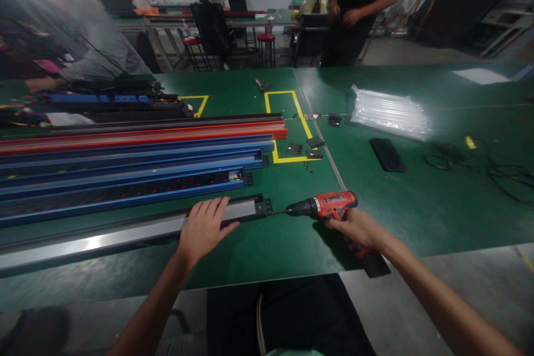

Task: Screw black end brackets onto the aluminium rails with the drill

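Observation:
My right hand (354,229) is wrapped around the handle of a red and black cordless drill (336,204), which points left. Its long thin bit (281,212) reaches the black end cap (263,207) of a black and silver metal rail (137,232). Whether the tip sits in a screw is too small to tell. Over that same rail, close to its capped end, my left hand (205,228) holds it down, fingers across the far edge and thumb along the near side.
Blue rails (208,166) and an orange rail (250,131) lie behind. Several small black end caps (295,148) rest near yellow tape (295,161). To the right are a black phone (387,154), a plastic-wrapped bundle (390,112) and cables (479,164). People are across the table.

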`<action>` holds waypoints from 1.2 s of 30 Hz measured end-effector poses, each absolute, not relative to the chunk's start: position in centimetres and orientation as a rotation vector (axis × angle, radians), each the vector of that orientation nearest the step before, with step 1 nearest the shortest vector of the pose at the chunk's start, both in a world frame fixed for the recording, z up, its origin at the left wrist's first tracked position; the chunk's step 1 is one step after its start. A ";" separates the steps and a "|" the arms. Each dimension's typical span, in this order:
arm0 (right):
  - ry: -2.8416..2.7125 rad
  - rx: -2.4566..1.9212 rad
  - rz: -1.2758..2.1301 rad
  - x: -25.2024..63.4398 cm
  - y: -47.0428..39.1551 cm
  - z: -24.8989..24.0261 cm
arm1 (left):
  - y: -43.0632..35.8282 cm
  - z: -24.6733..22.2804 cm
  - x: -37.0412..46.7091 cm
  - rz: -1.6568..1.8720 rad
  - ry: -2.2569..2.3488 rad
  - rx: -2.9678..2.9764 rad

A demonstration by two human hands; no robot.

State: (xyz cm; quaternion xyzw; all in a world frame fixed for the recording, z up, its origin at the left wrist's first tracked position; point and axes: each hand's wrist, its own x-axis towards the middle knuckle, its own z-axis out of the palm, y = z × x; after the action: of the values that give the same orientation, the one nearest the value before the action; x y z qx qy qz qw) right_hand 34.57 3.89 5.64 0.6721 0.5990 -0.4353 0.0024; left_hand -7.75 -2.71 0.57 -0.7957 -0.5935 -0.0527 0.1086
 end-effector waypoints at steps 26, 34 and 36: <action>1.911 2.093 -1.350 34.9 4.1 4.9 | -2.6 0.4 -7.9 -0.139 -1.766 -2.342; 1.929 2.051 -1.388 35.2 4.1 4.8 | -2.6 0.7 -7.8 -0.122 -1.748 -2.335; 1.932 2.041 -1.405 35.2 4.1 4.9 | -2.6 0.7 -7.8 -0.124 -1.756 -2.337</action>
State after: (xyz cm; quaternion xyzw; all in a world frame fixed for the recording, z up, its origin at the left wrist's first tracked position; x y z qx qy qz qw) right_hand 35.15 4.13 4.91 0.6496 0.6149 -0.4471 0.0001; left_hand -7.76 -2.64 0.69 -0.7942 -0.5966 -0.0421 0.1075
